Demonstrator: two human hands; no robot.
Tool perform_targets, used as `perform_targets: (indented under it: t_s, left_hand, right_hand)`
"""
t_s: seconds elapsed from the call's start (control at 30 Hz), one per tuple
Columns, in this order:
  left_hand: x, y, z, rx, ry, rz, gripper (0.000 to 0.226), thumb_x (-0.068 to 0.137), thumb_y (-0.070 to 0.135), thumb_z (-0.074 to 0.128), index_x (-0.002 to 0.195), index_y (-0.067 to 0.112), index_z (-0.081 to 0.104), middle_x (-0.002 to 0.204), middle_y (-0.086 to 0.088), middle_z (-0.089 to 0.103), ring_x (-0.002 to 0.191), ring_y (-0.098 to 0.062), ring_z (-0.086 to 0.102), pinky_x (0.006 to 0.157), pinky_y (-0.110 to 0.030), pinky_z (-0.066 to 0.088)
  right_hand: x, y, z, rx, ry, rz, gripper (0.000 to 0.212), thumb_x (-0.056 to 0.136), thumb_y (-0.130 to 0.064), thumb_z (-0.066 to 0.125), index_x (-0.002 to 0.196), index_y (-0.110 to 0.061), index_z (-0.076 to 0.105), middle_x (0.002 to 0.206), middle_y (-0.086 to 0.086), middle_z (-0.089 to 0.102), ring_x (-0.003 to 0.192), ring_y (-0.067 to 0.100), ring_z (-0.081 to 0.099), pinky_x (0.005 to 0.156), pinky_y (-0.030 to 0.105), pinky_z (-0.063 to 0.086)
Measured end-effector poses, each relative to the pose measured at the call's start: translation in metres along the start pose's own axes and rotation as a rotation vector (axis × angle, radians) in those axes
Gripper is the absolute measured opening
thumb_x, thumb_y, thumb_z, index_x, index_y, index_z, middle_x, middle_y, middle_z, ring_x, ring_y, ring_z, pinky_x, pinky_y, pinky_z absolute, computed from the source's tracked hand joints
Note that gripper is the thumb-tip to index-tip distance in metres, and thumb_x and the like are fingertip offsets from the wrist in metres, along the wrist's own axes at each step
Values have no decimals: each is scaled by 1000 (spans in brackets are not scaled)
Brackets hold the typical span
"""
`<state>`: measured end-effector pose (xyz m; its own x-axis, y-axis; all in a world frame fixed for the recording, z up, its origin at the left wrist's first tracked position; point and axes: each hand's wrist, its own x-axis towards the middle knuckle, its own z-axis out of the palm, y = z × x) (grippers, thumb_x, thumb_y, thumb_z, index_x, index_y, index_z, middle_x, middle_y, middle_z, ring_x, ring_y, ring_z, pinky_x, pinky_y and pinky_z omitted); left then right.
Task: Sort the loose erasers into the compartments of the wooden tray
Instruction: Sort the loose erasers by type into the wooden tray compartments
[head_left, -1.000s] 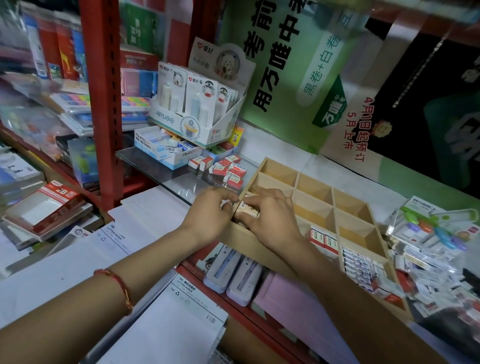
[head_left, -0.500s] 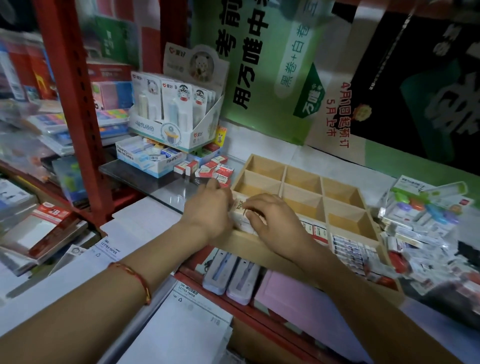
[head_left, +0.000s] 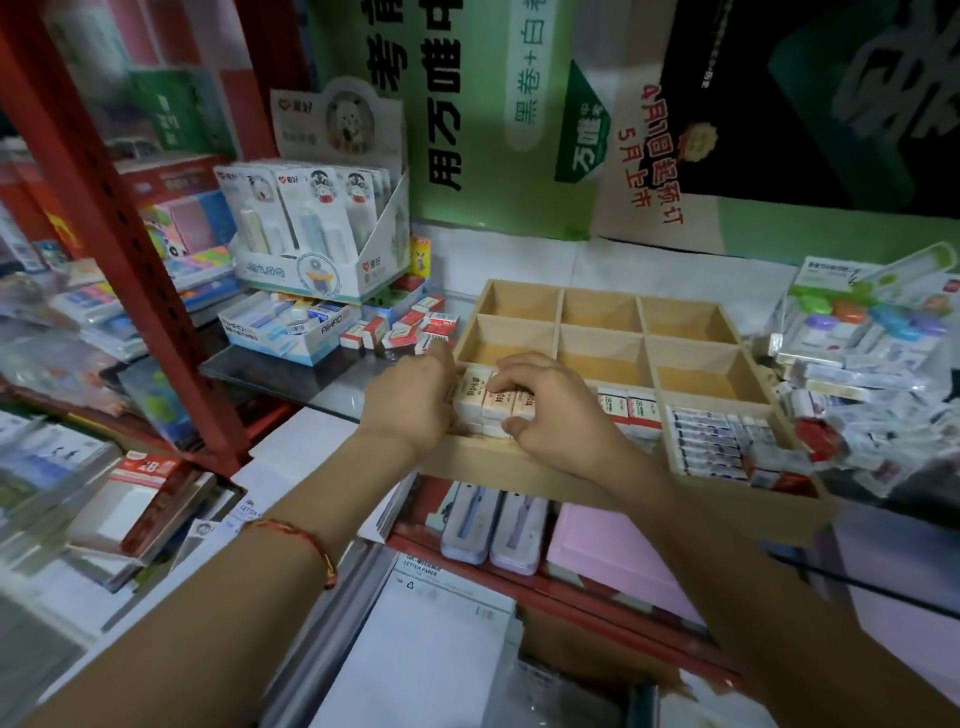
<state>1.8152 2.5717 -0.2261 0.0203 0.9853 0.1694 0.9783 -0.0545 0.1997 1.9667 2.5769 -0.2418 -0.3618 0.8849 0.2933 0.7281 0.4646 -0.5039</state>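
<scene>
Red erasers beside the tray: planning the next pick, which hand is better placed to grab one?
Probably left: the left hand lies beside the red erasers, one finger stretched toward them; the right hand is farther off, on the cream erasers in the tray.

I see the right hand (head_left: 556, 410) pinching cream erasers (head_left: 475, 397) in the wooden tray (head_left: 498, 462), fingers curled over them. The left hand (head_left: 410, 400) touches their left side; red erasers (head_left: 415, 327) lie just beyond its fingertips.
</scene>
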Motion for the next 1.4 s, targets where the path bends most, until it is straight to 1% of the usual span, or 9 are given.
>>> perform_targets:
  t_s: [0.1, 0.23, 0.33, 0.57, 0.7, 0.9, 1.13, 1.3, 1.4]
  left_hand:
    - [4, -1, 3, 20, -25, -4, 40, 86, 16, 61, 122, 13, 42, 115, -12, 60, 104, -32, 58, 76, -38, 47]
    - [16, -7, 6, -136, -230, -80, 50, 81, 27, 69, 123, 16, 47, 120, -8, 59, 108, -28, 57, 86, -38, 50]
    - [19, -7, 4, -157, -301, -127, 53, 72, 35, 77, 116, 13, 55, 115, -7, 61, 104, -25, 58, 86, -36, 51]
    - [20, -8, 8, -121, -279, -112, 48, 69, 43, 78, 99, 15, 53, 106, -6, 62, 91, -20, 55, 73, -30, 48]
    - [17, -9, 10, -185, -267, -136, 50, 71, 36, 77, 110, 12, 57, 112, -7, 63, 102, -24, 58, 83, -35, 52]
    - [15, -8, 12, -232, -264, -143, 50, 73, 30, 77, 115, 11, 58, 115, -8, 63, 105, -24, 58, 90, -40, 50]
    - [14, -4, 11, -170, -277, -173, 50, 76, 33, 74, 116, 12, 53, 115, -8, 61, 106, -24, 56, 86, -33, 47]
    - [12, -2, 9, -124, -314, -168, 50, 79, 35, 70, 119, 14, 49, 117, -8, 59, 106, -24, 56, 74, -27, 39]
    - [11, -1, 9, -105, -320, -160, 44, 81, 34, 66, 114, 14, 47, 116, -11, 61, 105, -28, 56, 71, -28, 37]
  right_hand:
    - [-2, 0, -1, 22, 4, 27, 41, 75, -3, 72, 113, -14, 63, 131, 0, 47, 122, 13, 42, 89, 2, 20]
    - [-2, 0, -2, -74, 22, 69, 44, 74, -17, 76, 114, -24, 61, 125, -5, 50, 120, 14, 37, 97, 24, 24]
    - [-1, 1, -3, -62, 11, 73, 49, 71, -26, 79, 117, -22, 61, 124, -4, 52, 118, 15, 39, 96, 24, 27]
    - [1, 4, -1, -23, 57, 64, 44, 76, -27, 74, 118, -19, 62, 122, -3, 56, 116, 14, 42, 91, 19, 29]
    - [0, 4, -1, 16, 49, 71, 44, 77, -24, 74, 119, -19, 61, 125, -2, 53, 118, 13, 38, 88, 14, 24]
    - [-1, 3, 0, 8, 30, 84, 48, 76, -18, 75, 121, -22, 58, 127, -4, 48, 122, 14, 36, 95, 18, 24]
    - [0, 3, 1, 34, 57, 130, 45, 77, -14, 74, 119, -20, 58, 127, -4, 47, 123, 14, 35, 89, 13, 21]
    - [-3, -2, 1, 16, 25, 100, 43, 79, -19, 68, 121, -18, 56, 127, -2, 47, 121, 14, 35, 89, 13, 21]
    - [-4, -8, -4, 93, 93, 138, 40, 79, -5, 58, 118, -12, 57, 123, 1, 49, 119, 15, 39, 93, 13, 23]
